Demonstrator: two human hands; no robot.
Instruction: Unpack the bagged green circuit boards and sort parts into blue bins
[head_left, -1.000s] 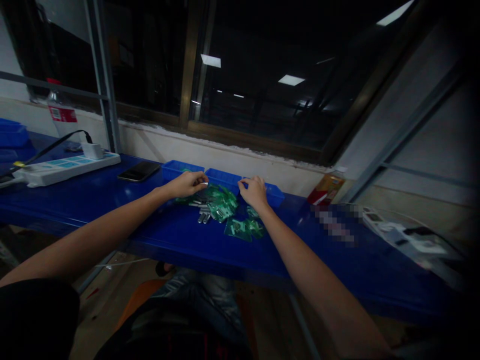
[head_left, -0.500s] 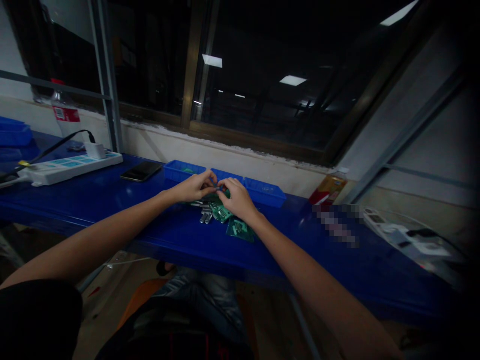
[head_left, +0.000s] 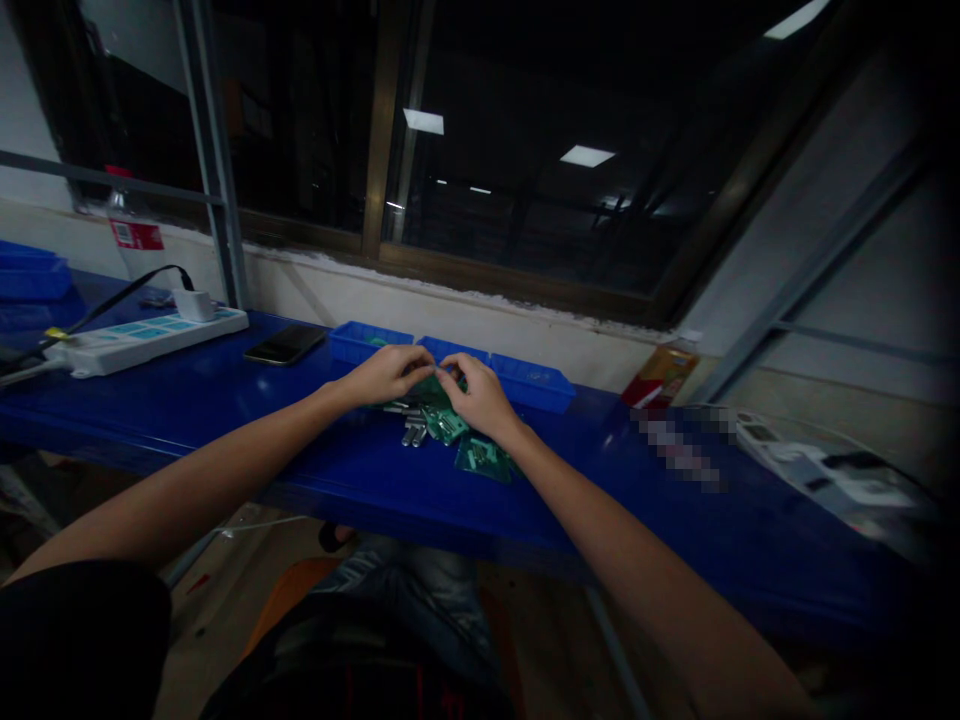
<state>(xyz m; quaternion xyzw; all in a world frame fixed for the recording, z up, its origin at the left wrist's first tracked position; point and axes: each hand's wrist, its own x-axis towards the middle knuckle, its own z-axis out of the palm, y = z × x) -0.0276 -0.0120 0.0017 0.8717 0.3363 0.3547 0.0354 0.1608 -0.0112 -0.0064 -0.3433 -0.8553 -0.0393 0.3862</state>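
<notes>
My left hand (head_left: 386, 374) and my right hand (head_left: 477, 394) meet fingertip to fingertip above a pile of small green circuit boards (head_left: 480, 457) and short silver metal parts (head_left: 411, 434) on the blue workbench (head_left: 225, 410). Both hands are pinched closed around something small between them; it is too dark and too small to name. Behind the hands stand three shallow blue trays (head_left: 534, 383) in a row along the wall.
A black phone (head_left: 285, 345) lies left of the trays. A white power strip (head_left: 142, 339) with a plugged charger (head_left: 193, 304) sits further left, near a plastic bottle (head_left: 133, 238). An orange-red box (head_left: 660, 372) and white devices (head_left: 825, 475) lie to the right. A dark window runs behind.
My right hand came from the right-hand tray leftwards to meet my left hand over the pile. Since half a second ago both hands have stayed together, barely shifting.
</notes>
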